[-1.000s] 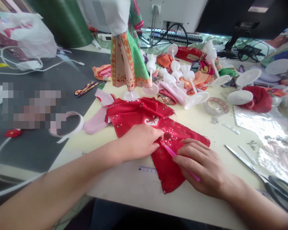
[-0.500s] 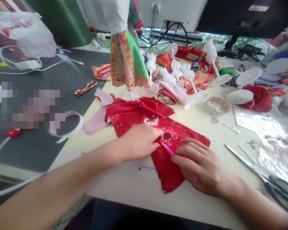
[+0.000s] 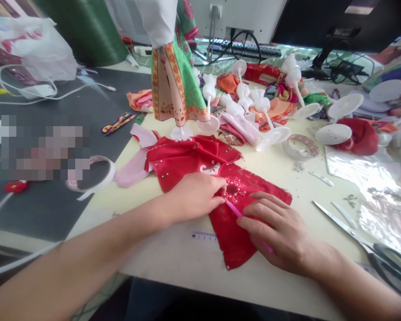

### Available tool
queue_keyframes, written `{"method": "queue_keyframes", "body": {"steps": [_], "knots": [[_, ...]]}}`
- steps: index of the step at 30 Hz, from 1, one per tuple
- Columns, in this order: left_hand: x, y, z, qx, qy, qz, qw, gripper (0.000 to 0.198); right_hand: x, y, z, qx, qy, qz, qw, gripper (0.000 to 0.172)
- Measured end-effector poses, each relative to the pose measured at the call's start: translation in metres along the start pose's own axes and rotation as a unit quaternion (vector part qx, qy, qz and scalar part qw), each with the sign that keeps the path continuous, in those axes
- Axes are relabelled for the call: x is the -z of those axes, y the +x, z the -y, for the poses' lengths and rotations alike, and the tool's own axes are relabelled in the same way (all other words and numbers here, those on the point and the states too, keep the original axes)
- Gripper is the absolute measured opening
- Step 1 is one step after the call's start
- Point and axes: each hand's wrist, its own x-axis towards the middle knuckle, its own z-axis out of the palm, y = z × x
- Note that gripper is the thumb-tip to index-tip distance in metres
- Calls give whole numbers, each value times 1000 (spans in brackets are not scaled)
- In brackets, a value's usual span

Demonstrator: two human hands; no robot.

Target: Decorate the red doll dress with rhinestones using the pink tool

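Observation:
A red cloth piece [image 3: 240, 238] with a white embroidered ring and small pearl-like dots lies in front of me. Over it, my left hand [image 3: 195, 194] has thumb and forefinger closed in a pinch beside the ring; what lies between them is too small to make out. My right hand [image 3: 284, 232] grips a slim pink pen-like tool [image 3: 233, 208], its thin tip reaching the cloth by my left fingertips. More of the tool's pink shaft shows below the right fingers. A short ruler strip [image 3: 203, 236] sticks out at the cloth's left edge.
Scissors [image 3: 352, 232] lie open at the right, near scattered small beads [image 3: 299, 166] and tape rolls [image 3: 301, 147] [image 3: 108, 176]. White mannequin stands [image 3: 262, 104] and coloured fabrics crowd the back. A dressed doll form [image 3: 177, 84] stands behind the cloth. Monitors [image 3: 341, 26] are behind.
Both hands, the cloth and the pink tool hold nearly the same positions. The whole view has shifted very slightly.

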Motion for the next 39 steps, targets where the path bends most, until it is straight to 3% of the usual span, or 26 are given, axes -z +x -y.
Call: {"method": "queue_keyframes", "body": {"steps": [39], "knots": [[-1, 5, 0, 66, -67, -2, 996, 10, 1, -1, 1, -5, 13, 7, 1000, 19]]}}
